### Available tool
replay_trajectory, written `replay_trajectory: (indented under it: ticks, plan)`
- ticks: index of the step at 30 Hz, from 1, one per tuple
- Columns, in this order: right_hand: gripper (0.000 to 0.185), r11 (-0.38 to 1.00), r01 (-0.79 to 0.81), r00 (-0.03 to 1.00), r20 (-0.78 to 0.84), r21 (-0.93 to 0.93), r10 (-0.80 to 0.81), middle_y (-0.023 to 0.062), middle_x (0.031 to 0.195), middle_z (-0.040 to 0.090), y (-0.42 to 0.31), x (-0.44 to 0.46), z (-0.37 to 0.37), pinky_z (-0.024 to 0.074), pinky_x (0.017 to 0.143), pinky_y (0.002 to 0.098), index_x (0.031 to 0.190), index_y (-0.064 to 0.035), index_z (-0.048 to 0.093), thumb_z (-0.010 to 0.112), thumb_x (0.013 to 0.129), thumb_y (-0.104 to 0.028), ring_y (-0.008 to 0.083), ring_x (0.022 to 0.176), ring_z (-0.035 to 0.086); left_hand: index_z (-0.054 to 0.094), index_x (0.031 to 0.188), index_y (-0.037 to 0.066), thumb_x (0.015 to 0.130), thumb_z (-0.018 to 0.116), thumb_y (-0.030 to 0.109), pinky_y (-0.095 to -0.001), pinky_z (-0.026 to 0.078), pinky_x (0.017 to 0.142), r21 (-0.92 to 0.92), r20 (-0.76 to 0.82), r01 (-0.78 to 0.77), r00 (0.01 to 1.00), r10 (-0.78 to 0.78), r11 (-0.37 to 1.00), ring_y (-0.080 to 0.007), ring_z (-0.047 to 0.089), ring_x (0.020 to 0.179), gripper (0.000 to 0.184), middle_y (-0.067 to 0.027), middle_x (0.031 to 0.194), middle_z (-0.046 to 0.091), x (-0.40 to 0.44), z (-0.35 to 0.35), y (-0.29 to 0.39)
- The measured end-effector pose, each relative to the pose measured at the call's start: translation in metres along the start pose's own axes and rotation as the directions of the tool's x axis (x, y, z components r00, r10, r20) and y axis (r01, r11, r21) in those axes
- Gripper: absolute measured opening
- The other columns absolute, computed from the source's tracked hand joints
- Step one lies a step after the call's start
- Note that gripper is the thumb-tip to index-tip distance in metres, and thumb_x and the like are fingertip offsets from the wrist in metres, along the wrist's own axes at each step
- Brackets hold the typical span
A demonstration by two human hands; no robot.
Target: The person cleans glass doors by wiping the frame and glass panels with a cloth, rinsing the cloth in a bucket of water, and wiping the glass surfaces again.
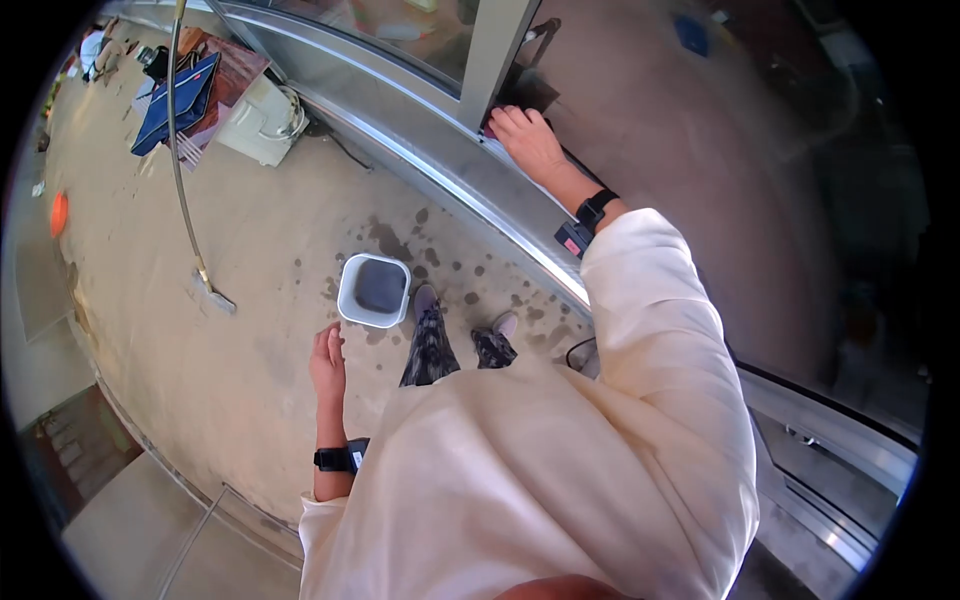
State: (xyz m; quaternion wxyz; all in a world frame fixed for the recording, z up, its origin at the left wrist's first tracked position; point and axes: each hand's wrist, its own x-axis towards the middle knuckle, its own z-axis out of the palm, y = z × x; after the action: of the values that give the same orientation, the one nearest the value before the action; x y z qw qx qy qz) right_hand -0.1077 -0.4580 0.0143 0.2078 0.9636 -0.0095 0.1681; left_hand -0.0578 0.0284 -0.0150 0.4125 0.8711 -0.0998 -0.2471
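Note:
My right hand (528, 142) reaches up to the lower corner of a large glass pane (690, 190), beside its metal upright (498, 65). Its fingers are bent over a small purple-red thing (488, 131), mostly hidden under them, so its kind is unclear. My left hand (328, 360) hangs low on the other side, fingers loosely extended and holding nothing. Just beyond that hand, a white bucket (345, 300) with dark grey water (381, 287) stands on the floor by my feet.
Dark wet spots (390, 242) mark the concrete floor (270, 370). A long pole (176, 120) ends in a flat head (218, 299) on the left. Farther back are a white container (262, 125), a blue bag (180, 105) and a person (95, 50). A metal sill (430, 165) runs along the glass.

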Motion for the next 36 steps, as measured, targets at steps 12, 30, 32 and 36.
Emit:
replay_trajectory:
  ticks: [12,30,32,36]
  plan:
    - [0.034,0.999,0.000,0.999,0.053,0.039,-0.002,0.0037,0.120,0.052,0.005,0.000,-0.008,0.0355,0.090,0.0334,0.112,-0.0097,0.060,0.053,0.079,-0.013,0.0188,0.115,0.045,0.061,0.113,0.005,0.099,0.040,0.036,-0.0284,0.050,0.062,0.040,0.062,-0.011,0.998,0.009,0.999,-0.0169,0.062,0.089,0.040,-0.0073,0.106,0.060,-0.002,0.000,-0.006]
    - [0.027,0.969,-0.243,0.970,-0.007,0.040,0.244,-0.0028,0.116,0.054,-0.003,-0.185,-0.049,0.0364,0.086,0.0284,0.103,-0.0122,0.063,0.056,0.078,-0.016,0.0133,0.110,0.046,0.059,0.117,0.005,0.099,0.037,0.039,-0.0302,0.051,0.062,0.238,0.332,-0.203,0.936,0.116,0.950,-0.0183,0.062,0.091,0.044,-0.0061,0.109,0.060,0.017,0.048,0.060]
    - [0.030,0.974,-0.227,0.969,0.098,-0.008,0.227,-0.0039,0.120,0.053,0.009,-0.235,-0.079,0.0353,0.088,0.0281,0.107,-0.0121,0.062,0.056,0.078,-0.016,0.0125,0.113,0.045,0.061,0.115,0.006,0.099,0.037,0.038,-0.0282,0.051,0.061,0.194,0.379,-0.267,0.908,0.178,0.944,-0.0182,0.062,0.089,0.043,-0.0065,0.107,0.060,0.013,0.076,0.075]
    - [0.039,0.970,-0.243,0.930,0.277,-0.026,0.241,-0.0063,0.122,0.050,0.019,-0.333,-0.117,0.0354,0.091,0.0305,0.118,-0.0143,0.058,0.055,0.079,-0.016,0.0116,0.112,0.043,0.061,0.113,0.004,0.099,0.038,0.036,-0.0328,0.049,0.074,0.222,0.454,-0.429,0.840,0.297,0.876,-0.0229,0.062,0.089,0.041,-0.0113,0.102,0.060,0.011,0.118,0.104]
